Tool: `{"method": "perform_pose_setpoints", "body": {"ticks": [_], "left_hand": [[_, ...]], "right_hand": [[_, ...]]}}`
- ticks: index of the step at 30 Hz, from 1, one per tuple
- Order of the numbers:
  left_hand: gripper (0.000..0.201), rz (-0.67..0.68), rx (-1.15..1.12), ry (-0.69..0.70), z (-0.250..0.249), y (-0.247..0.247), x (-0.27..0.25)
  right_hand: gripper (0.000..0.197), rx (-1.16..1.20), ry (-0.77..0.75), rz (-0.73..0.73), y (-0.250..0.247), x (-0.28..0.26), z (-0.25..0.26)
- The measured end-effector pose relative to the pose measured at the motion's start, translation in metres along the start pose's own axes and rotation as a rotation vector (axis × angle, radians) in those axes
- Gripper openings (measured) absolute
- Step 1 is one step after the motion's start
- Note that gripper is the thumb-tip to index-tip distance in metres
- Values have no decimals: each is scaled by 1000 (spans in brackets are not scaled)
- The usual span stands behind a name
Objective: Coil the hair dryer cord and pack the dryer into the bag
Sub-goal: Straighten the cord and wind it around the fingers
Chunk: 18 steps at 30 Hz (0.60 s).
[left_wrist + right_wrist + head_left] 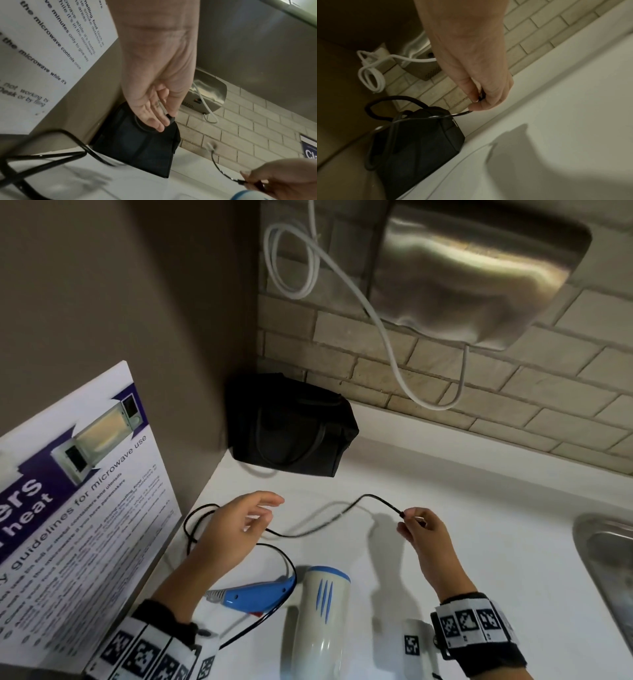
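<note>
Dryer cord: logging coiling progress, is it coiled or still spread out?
Spread out: the cord trails loose across the counter, its end pinched by the right hand.

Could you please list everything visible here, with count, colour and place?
hair dryer: one, white with blue handle, lying on the counter near the person
cord: one, black, loose across the counter, uncoiled
bag: one, black, in the back corner against the wall
counter: one, white
hand dryer: one, steel, on the tiled wall
white cable: one, looped on the wall beside the hand dryer
microwave poster: one, white and purple, on the left wall
sink: one, steel, at the right edge
left hand: fingers relaxed, over the cord
right hand: pinches the cord's end
</note>
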<state>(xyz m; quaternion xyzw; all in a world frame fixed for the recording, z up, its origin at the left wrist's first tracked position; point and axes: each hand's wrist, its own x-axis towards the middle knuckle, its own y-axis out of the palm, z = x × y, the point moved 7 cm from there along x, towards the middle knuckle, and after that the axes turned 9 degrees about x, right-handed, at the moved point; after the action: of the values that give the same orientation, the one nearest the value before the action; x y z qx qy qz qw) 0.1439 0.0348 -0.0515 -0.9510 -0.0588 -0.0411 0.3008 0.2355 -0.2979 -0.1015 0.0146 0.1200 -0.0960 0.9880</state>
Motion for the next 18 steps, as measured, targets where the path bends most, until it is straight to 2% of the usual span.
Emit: {"method": "perform_pose_setpoints", "body": {"ticks": [4,7,10,14,18], "left_hand": [[24,-34,11,-18,5,-6,-2],[21,-61,30,-55,9,-14,-4],[20,-53,43,-91,18,-17,-9],[22,-3,23,-168,29,-20,-21],[22,8,100,-252,49,-28,-34]], "right_hand": [[25,80,83,-58,-11,7,-23],[29,-2,116,-91,-18,10,-36],[33,-114,121,-85,-23,8,-43],[32,-114,124,-74,-26,3,-44],[36,-234,36,-116,-28,-2,-26]]}}
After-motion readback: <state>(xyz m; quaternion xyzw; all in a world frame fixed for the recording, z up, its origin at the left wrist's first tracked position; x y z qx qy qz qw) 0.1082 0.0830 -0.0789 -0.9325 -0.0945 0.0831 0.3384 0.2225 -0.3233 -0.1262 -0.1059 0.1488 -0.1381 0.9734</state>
